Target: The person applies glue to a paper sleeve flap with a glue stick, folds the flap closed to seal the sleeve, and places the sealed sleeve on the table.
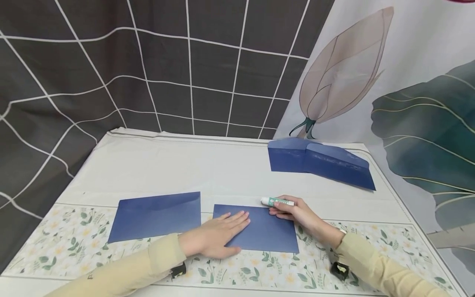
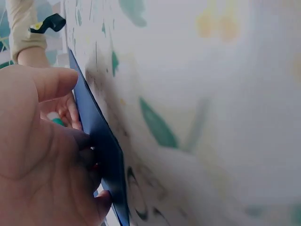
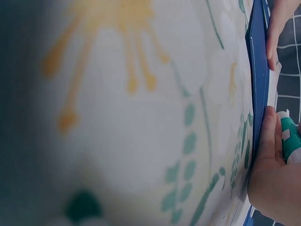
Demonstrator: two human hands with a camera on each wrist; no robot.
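In the head view a dark blue envelope (image 1: 265, 231) lies on the flowered strip of the tablecloth. My left hand (image 1: 219, 234) rests flat on its left half, fingers stretched and thumb spread. At the envelope's upper right corner, my right hand (image 1: 298, 214) holds a green and white glue stick (image 1: 283, 202) between thumb and fingers, its lower fingers touching the paper. In the right wrist view the glue stick (image 3: 290, 139) shows its white end upward. The left wrist view shows the envelope (image 2: 101, 127) edge-on under the left fingers.
Another blue envelope (image 1: 156, 216) lies to the left. At the back right, two overlapping blue envelopes (image 1: 289, 159) have their flaps raised. A dark grid-patterned curtain (image 1: 156, 62) hangs behind the table, and a leaf-printed curtain (image 1: 345, 70) on the right.
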